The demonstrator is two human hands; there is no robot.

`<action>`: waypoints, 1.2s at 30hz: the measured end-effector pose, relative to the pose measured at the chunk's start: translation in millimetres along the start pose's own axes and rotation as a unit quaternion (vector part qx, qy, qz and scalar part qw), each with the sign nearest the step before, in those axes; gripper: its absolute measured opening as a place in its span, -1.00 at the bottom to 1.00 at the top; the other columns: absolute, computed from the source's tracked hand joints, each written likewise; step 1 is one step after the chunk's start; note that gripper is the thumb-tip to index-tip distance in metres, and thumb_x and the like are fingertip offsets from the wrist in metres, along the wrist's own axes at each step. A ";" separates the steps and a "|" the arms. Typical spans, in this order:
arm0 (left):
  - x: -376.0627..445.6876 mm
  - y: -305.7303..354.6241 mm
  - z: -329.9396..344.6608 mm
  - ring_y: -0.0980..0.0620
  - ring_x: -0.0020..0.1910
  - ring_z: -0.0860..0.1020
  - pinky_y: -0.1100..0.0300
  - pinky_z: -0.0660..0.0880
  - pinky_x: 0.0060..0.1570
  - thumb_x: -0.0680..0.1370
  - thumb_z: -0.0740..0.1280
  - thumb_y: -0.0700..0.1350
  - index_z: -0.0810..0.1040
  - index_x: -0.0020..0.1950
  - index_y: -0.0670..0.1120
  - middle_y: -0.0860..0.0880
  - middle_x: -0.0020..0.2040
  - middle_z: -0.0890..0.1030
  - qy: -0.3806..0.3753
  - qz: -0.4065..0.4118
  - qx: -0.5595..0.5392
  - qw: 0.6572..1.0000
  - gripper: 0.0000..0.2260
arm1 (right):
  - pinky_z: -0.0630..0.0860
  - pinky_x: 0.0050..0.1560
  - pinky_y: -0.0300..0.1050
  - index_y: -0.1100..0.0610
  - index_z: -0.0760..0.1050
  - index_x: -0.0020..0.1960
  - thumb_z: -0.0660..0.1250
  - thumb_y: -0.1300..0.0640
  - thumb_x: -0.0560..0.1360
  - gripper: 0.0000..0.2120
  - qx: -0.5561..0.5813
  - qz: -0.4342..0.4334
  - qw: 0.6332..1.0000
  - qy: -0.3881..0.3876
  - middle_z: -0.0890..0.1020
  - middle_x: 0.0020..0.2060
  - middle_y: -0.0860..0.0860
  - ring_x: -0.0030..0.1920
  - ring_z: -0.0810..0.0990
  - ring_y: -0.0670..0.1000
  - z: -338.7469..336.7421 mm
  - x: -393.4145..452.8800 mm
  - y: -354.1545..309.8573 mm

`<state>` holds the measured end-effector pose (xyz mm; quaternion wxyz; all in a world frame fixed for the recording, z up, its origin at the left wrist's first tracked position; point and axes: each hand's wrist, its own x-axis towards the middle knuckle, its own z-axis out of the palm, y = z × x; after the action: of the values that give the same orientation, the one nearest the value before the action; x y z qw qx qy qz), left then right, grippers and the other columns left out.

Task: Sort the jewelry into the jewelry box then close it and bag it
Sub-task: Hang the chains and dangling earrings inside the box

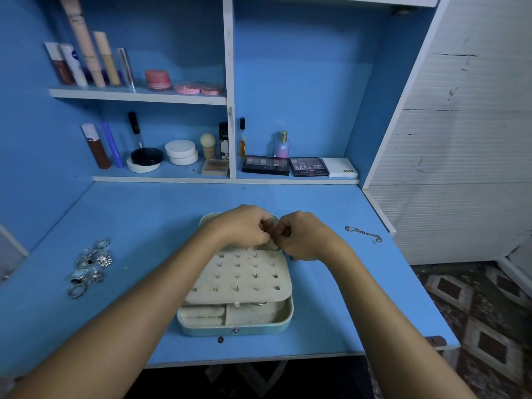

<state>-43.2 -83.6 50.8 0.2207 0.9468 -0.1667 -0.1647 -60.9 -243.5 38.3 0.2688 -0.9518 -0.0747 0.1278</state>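
An open pale-blue jewelry box sits in the middle of the blue desk. A cream stud panel with several earrings pinned in it lies over the box's compartments. My left hand and my right hand meet above the far edge of the panel, in front of the raised lid. The fingertips of both are curled together on something very small that I cannot make out. A pile of silver rings lies at the desk's left. A silver chain bracelet lies at the right.
Shelves behind the desk hold cosmetics: tubes and compacts above, powder jars, a perfume bottle and eyeshadow palettes below. The desk's right edge drops off to a patterned floor. A white slatted door stands at the right.
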 end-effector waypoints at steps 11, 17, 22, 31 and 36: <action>1.2 0.3 -0.3 0.04 -0.05 0.59 0.12 0.54 -0.04 0.49 0.38 -0.09 0.69 -0.01 0.06 0.06 -0.07 0.65 -0.001 -0.034 -0.002 0.999 -0.86 | 0.68 -0.18 -0.05 0.02 0.54 -0.15 0.25 0.15 0.55 -0.86 0.017 -0.003 1.000 0.006 0.65 -0.11 0.05 -0.28 0.71 0.11 0.9 0.2 2.1; 4.5 1.9 -1.3 0.05 -0.13 0.57 0.17 0.47 -0.15 0.47 0.40 -0.07 0.63 -0.19 0.11 0.05 -0.15 0.64 -0.020 -0.057 0.001 0.998 -0.92 | 0.68 -0.17 -0.04 0.04 0.55 -0.13 0.26 0.16 0.54 -0.87 0.016 -0.004 1.000 0.005 0.66 -0.10 0.06 -0.26 0.71 0.12 0.7 0.1 2.3; 4.8 3.4 -1.2 0.05 -0.14 0.59 0.13 0.53 -0.13 0.47 0.40 -0.12 0.69 -0.05 0.06 0.06 -0.14 0.65 -0.011 -0.058 -0.018 0.998 -0.88 | 0.69 -0.16 -0.03 0.02 0.55 -0.14 0.26 0.16 0.54 -0.86 0.020 -0.004 1.000 0.007 0.66 -0.10 0.06 -0.26 0.71 0.12 0.6 0.2 2.1; 7.4 6.8 -0.4 0.06 -0.25 0.50 0.20 0.39 -0.26 0.49 0.36 -0.09 0.60 -0.19 0.07 0.04 -0.23 0.58 -0.037 -0.074 0.008 0.997 -0.91 | 0.64 -0.22 -0.12 0.02 0.54 -0.13 0.26 0.18 0.54 -0.86 0.017 -0.003 1.000 0.003 0.65 -0.13 0.05 -0.26 0.70 0.11 -0.3 -1.4 1.0; 9.4 14.3 -1.4 0.00 -0.22 0.47 0.16 0.38 -0.24 0.49 0.34 -0.08 0.63 0.02 -0.08 -0.03 -0.16 0.54 -0.037 -0.099 0.047 0.993 -0.83 | 0.65 -0.18 -0.07 0.08 0.57 -0.08 0.25 0.17 0.54 -0.88 0.022 -0.001 1.000 0.006 0.66 -0.13 0.08 -0.24 0.71 0.14 0.2 -2.4 1.2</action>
<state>-37.7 -98.9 56.4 0.1520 0.9612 -0.0879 -0.2130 -63.1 -244.9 37.9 0.2900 -0.9463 -0.0715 0.1236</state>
